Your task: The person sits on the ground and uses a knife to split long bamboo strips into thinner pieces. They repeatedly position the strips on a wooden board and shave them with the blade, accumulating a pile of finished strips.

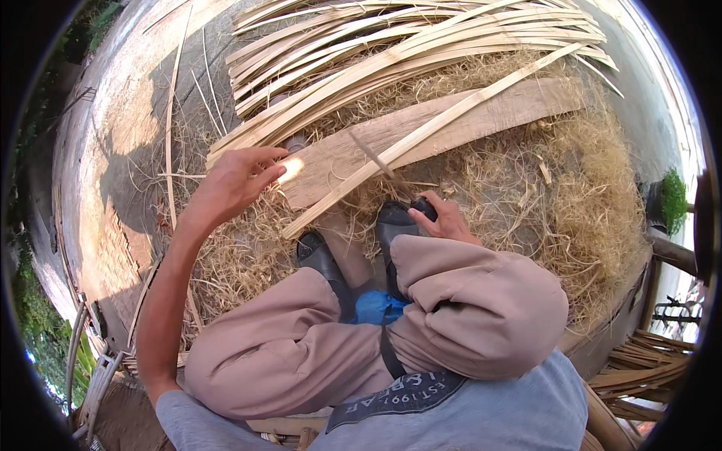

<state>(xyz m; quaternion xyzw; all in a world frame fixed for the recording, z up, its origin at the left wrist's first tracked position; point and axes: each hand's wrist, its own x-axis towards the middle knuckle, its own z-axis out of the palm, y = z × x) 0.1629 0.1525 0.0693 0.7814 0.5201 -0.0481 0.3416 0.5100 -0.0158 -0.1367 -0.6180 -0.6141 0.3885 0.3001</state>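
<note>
One long pale strip, probably split bamboo (338,199), lies aslant over a broad wooden plank (323,169), its near end jutting past the plank's near edge on the left and its far end reaching to the right; the right hand (447,222) grips a knife (376,159) by its dark handle, the blurred blade pointing far and left across the strip; the left hand (239,180) is empty, its fingers loosely spread by the plank's left end, apart from the strip.

Good handling, I judge, calls for the strip to be steadied along the plank, with the left fingers well clear of the edge; a low, even blade angle should keep a stroke from digging in; the knees and feet are best kept out of its path.

Curly shavings (594,203) thickly litter the ground on both sides; a pile of strips (421,46) spreads beyond the plank; sunlight and shadow patch the pale ground (128,113) at far left; a leafy green plant (674,201) stands at the right.
</note>
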